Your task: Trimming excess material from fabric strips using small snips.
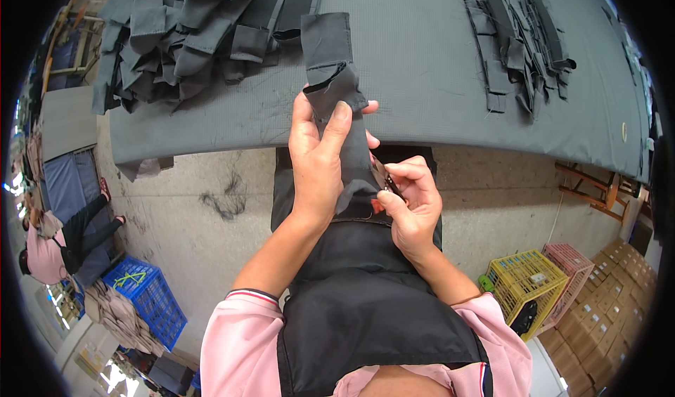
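My left hand (316, 154) is closed around a dark grey fabric strip (336, 81), thumb on top and fingertips showing past its right edge. The strip has stitched, folded sections; its upper end lies over the table edge and its lower end bends in front of my apron. In my right hand (415, 204), thumb and fingers pinch small dark metal thread snips (382, 174), touching or close beside the strip's right edge. A bit of orange shows under the thumb. The fingers partly hide the snips, so whether the blades are apart is unclear.
A grey-covered table (415, 67) spans the far side. It bears a heap of dark grey fabric pieces (190, 38) at left and fabric bundles (517, 46) at right. Around the floor are a blue crate (151, 298), a yellow crate (524, 281), cartons (605, 313) and, at left, a person (53, 249).
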